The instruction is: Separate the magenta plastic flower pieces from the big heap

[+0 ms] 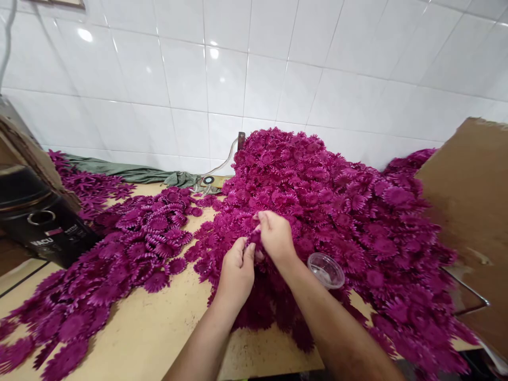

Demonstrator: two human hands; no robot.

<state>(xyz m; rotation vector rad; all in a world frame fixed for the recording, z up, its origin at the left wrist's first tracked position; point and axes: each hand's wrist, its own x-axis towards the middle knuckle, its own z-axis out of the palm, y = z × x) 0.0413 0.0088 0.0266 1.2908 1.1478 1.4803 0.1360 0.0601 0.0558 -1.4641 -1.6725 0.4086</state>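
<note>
My left hand point(237, 269) and my right hand point(275, 237) meet over the front of a large heap of magenta artificial flowers point(309, 180). Between the thumb and fingers of my left hand is a magenta artificial flower point(254, 239), partly hidden by the fingers. My right hand is closed in a pinch at the same flower, its thumb and index finger raised above it. Whether something small sits in that pinch is too fine to make out. Just right of my right wrist, a clear round plastic tub point(326, 271) rests among the flowers.
A second, lower pile of magenta flowers point(130, 248) spreads on the left of the tan table point(166, 328). Beyond it stands a black canister point(43, 222). Cardboard point(472, 211) rises at the right. Green cloth point(130, 170) and a yellow device point(214, 181) lie along the tiled wall point(222, 79).
</note>
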